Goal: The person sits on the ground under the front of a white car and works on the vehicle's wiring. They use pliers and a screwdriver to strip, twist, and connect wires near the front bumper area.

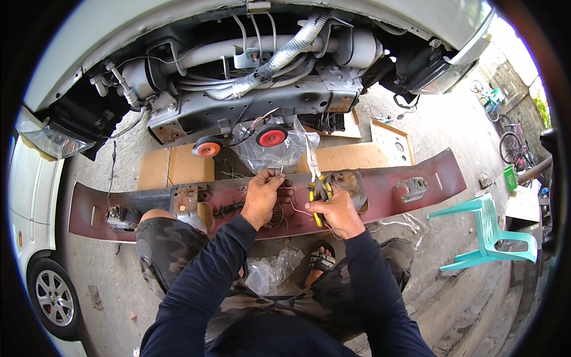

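Observation:
My left hand is closed with thumb and forefinger pinched on a thin wire; a pale tip shows above the fingers. My right hand is wrapped round yellow-handled long-nose pliers, their jaws pointing up and away from me. A thin, pale wire curves between the two hands. Both hands are over a long maroon bumper, inner side up, lying across in front of me. Beyond the hands are two round disc horns, one orange and one red, with wires beside the red one.
Ahead stands a vehicle's open front with a metal crossbeam and a corrugated wire sleeve. Flattened cardboard and clear plastic lie beneath. A tipped turquoise plastic chair is at right; a white car at left.

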`<state>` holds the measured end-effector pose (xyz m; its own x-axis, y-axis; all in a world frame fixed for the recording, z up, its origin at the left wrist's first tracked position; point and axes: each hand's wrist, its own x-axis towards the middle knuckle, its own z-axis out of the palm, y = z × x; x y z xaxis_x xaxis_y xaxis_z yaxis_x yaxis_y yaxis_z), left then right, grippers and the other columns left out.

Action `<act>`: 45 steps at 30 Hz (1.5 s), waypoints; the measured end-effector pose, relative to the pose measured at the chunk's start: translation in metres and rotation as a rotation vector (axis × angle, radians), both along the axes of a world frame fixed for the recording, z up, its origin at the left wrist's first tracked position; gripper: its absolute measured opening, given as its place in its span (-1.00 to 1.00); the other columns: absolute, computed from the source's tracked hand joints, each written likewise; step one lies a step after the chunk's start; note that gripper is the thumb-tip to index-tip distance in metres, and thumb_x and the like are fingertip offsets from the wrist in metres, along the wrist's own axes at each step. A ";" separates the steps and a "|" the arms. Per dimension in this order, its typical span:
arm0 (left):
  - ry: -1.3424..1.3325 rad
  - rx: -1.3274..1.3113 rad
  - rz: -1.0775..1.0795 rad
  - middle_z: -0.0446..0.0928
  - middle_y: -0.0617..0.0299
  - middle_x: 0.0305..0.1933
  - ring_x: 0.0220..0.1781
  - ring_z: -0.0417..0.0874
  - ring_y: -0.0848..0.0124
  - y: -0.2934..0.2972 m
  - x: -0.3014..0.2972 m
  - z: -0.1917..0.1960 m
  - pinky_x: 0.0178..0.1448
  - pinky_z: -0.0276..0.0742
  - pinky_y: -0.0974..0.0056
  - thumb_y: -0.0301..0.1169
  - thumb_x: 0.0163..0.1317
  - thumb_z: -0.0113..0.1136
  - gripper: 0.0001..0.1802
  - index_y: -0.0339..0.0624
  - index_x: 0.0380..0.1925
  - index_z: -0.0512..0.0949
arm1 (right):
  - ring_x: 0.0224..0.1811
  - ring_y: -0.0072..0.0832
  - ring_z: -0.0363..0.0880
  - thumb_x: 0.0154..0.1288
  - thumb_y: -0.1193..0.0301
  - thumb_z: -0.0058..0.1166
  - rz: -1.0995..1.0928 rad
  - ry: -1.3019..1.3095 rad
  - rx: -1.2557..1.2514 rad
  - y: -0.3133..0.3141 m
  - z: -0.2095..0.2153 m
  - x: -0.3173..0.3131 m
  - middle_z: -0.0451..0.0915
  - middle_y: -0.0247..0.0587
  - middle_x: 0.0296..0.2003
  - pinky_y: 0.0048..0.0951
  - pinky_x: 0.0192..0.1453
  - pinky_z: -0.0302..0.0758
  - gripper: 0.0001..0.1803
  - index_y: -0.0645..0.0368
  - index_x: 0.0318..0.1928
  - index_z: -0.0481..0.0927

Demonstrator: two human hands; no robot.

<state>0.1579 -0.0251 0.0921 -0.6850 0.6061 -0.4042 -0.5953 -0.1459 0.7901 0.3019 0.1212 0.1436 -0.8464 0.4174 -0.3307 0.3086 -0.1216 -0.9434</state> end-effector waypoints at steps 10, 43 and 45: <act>0.116 -0.033 0.128 0.64 0.14 -0.26 -0.42 0.72 0.38 -0.002 -0.004 0.013 -0.39 0.70 0.28 -0.34 0.50 0.20 -0.81 -0.25 -0.07 0.58 | -0.08 0.16 0.59 0.33 0.33 0.31 0.069 0.046 0.935 -0.018 -0.019 -0.012 0.61 0.14 -0.14 0.06 -0.02 0.50 -0.72 0.33 -0.16 0.62; 0.924 -0.372 -0.235 0.62 0.09 -0.45 -0.45 0.58 0.38 -0.011 -0.002 0.024 -0.30 0.52 0.18 -0.19 0.39 0.36 -0.61 -0.39 -0.25 0.60 | -0.19 -0.25 0.67 0.56 0.32 0.10 0.478 0.003 0.404 0.007 -0.022 -0.002 0.70 -0.11 -0.17 -0.27 -0.10 0.59 -0.76 0.29 -0.04 0.61; 0.778 -0.273 -0.209 0.62 0.16 -0.49 -0.46 0.56 0.45 -0.008 0.001 0.025 -0.33 0.51 0.22 -0.23 0.37 0.39 -0.65 -0.37 -0.27 0.60 | -0.15 -0.36 0.68 0.60 0.32 0.06 0.501 -0.025 0.029 0.011 -0.021 0.001 0.71 -0.16 -0.14 -0.34 -0.10 0.61 -0.76 0.26 0.02 0.59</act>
